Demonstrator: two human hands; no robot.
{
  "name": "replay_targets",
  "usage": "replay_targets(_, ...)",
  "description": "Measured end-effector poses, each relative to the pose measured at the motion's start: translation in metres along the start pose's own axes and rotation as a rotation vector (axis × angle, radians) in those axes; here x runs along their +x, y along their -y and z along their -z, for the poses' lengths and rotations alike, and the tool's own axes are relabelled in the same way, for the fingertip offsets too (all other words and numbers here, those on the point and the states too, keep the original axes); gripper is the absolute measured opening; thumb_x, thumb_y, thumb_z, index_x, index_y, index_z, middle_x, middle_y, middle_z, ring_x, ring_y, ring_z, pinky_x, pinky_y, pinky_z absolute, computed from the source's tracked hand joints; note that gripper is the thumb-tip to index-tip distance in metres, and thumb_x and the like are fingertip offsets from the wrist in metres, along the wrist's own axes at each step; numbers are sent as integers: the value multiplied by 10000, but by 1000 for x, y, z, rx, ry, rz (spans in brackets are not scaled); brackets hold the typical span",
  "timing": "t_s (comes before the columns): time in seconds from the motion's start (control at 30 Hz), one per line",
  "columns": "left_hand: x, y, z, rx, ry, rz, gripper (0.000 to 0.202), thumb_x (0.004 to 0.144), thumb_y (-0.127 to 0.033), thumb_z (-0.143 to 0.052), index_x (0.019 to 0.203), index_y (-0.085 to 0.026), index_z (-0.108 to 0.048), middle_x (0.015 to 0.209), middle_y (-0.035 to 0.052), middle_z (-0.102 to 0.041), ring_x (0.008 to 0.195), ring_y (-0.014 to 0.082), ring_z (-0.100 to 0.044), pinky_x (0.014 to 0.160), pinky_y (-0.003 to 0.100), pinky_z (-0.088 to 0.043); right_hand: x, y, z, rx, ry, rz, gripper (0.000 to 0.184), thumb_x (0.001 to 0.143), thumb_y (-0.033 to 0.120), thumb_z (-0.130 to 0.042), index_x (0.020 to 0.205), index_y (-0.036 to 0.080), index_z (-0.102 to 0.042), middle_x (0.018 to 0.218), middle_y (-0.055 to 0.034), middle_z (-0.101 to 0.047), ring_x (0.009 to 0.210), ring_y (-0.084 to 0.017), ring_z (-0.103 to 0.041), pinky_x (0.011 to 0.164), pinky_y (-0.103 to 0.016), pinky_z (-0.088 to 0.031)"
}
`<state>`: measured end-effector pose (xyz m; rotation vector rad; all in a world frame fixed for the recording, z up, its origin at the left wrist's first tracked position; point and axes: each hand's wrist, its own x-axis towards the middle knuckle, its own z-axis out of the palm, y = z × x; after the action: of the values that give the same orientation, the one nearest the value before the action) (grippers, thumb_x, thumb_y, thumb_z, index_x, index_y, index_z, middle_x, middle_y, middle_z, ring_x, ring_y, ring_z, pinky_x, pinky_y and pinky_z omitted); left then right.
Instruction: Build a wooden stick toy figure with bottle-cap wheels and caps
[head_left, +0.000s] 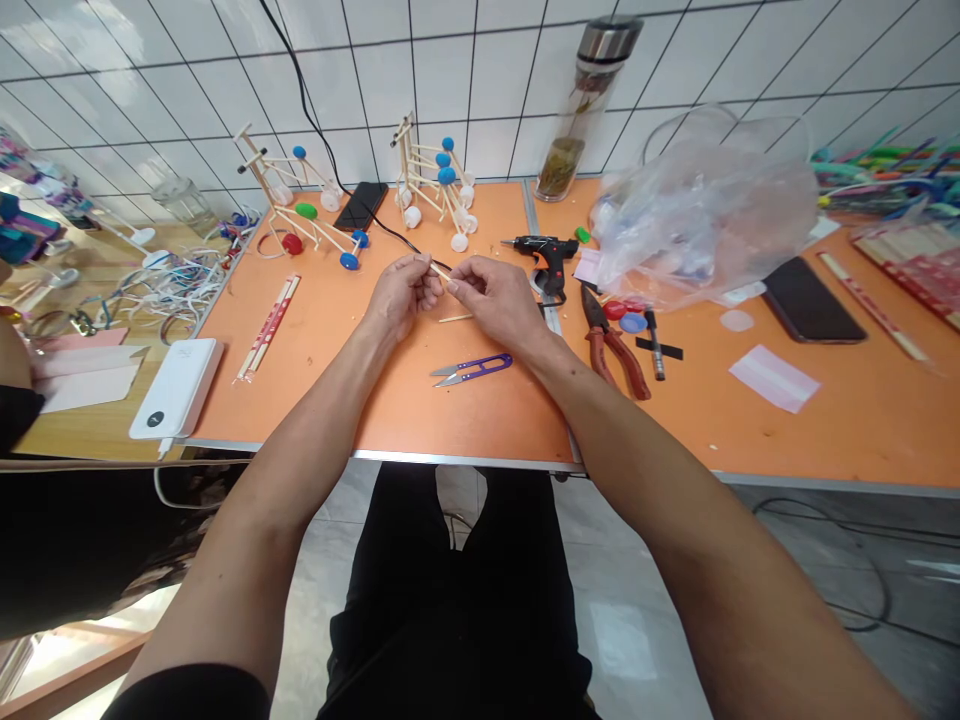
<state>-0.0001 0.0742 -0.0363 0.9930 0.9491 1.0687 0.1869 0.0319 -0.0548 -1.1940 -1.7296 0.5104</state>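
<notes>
Pinching a wooden stick (441,273) between left hand (401,296) and right hand (498,300) fingers

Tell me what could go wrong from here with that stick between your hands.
The thin wooden stick pinched between the left hand and right hand might snap if bent. The black glue gun sits close by the right hand, so a careless reach could knock it, or burn skin if hot.

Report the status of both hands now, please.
Left hand and right hand pinching a thin wooden stick above the orange table. Purple-handled snips lying below the hands, not touching them.
</notes>
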Motion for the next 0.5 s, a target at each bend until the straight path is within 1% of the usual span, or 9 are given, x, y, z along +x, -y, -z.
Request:
replay_targets(0.07, 1, 0, 1, -51, 10, 57, 498, 1184, -342, -840, 741, -211, -654, 588, -26, -661, 455, 73, -548, 485, 179, -429, -2, 5, -3, 78, 6, 29, 57, 1043, 298, -813, 1051, 243, -826, 1022, -38, -885, 890, -238, -726, 896, -372, -575)
replay_targets(0.17, 2, 1, 1, -114, 10, 115, 434, 1155, -245, -795, 739, -198, -680, 590, -33, -616, 451, 69, -523, 455, 176, -390, -5, 11, -7, 166, 71, 107, 77, 1058, 296, -791, 1065, 250, -852, 1027, -31, -900, 917, -246, -763, 922, -378, -591)
replay_targets(0.23, 2, 2, 0, -131, 5, 148, 417, 1146, -219, -757, 736, -190, -685, 592, -34, -594, 440, 67, -484, 434, 180, -356, -6, 13, -10, 146, 102, 174, 112, 1068, 272, -773, 1013, 254, -869, 1010, -32, -896, 931, -250, -768, 942, -383, -586)
replay_targets(0.3, 0, 1, -2, -135, -1, 184, 423, 1145, -210, -706, 724, -187, -670, 590, -27, -577, 437, 71, -458, 423, 188, -327, -6, 14, -11, 91, 105, 229, 141, 1064, 245, -775, 974, 257, -883, 1016, -37, -894, 947, -254, -767, 968, -387, -582)
replay_targets(0.43, -4, -1, -5, -153, -8, 224, 348, 1071, -195, -721, 732, -196, -644, 626, -12, -612, 497, 98, -543, 445, 204, -347, -7, 11, -14, 41, 124, 272, 131, 1067, 230, -795, 1029, 255, -918, 1076, -49, -906, 981, -263, -769, 991, -389, -581)
replay_targets(0.5, -6, -2, -6, -149, -6, 226, 303, 1036, -192, -749, 749, -197, -652, 647, -16, -628, 515, 98, -556, 456, 205, -368, -8, 11, -17, 40, 122, 280, 143, 1078, 227, -786, 1055, 253, -925, 1103, -55, -913, 995, -267, -774, 995, -393, -585)
